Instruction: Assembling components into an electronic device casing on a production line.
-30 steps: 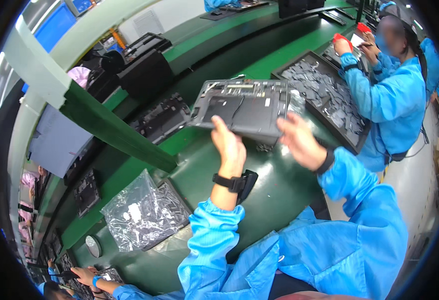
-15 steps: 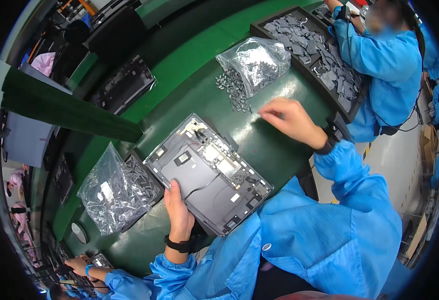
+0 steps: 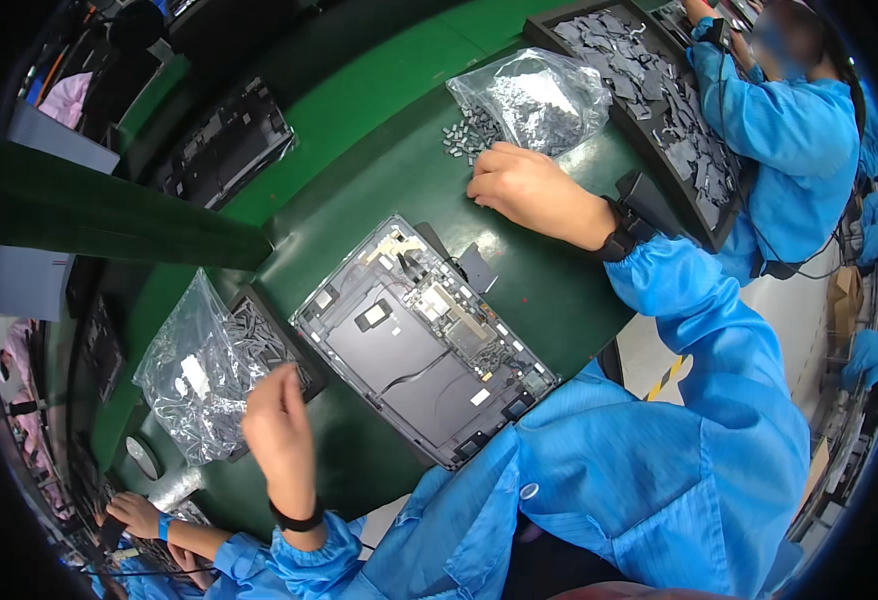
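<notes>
An opened laptop base, grey with a circuit board along its right side, lies on the green bench with neither hand on it. My right hand is over the near edge of a pile of small dark pieces; its fingers are curled together and what they hold, if anything, is hidden. Beside the right edge of a tray of dark strips is my left hand, fingers bent and close together, their tips partly hidden. A clear plastic bag overlaps that tray.
Another clear bag rests at the back by the pile. A dark tray of grey flat parts stands at the far right, beside a person in blue. A dark flat part lies beside the laptop base. A green post rises at left.
My left hand has let go of the laptop base and moved left to the strip tray. My right hand has moved left onto the small dark pieces. The view has shifted slightly.
</notes>
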{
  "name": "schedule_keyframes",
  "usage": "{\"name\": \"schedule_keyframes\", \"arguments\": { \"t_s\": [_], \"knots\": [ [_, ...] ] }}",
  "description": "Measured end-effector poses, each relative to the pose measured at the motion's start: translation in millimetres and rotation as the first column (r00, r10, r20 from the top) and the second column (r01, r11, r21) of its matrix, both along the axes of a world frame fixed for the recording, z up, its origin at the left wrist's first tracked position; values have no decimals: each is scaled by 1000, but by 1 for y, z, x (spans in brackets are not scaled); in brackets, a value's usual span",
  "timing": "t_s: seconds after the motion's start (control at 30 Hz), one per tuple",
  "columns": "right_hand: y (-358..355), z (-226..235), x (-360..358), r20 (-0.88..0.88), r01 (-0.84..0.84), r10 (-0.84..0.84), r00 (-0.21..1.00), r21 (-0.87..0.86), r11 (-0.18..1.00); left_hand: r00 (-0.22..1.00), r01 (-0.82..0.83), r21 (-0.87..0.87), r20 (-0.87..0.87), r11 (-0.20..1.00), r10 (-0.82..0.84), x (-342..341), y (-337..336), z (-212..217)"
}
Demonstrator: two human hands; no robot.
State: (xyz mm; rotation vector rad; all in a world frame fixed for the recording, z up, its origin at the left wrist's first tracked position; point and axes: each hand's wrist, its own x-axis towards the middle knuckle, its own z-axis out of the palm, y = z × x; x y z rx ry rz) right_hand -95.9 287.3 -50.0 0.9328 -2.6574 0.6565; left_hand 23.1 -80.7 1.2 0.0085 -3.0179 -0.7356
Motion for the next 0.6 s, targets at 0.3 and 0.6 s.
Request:
{"name": "schedule_keyframes", "arguments": {
  "t_s": [0.3, 0.6],
  "knots": [
    [4, -3, -8, 3, -14, 14, 1000, 155, 988, 987, 58, -146, -142, 988, -79, -31, -27, -32],
    [-41, 17, -6, 49, -50, 63, 997, -225, 973, 979, 53, -64, -193, 997, -64, -31, -32, -34]
  ]
}}
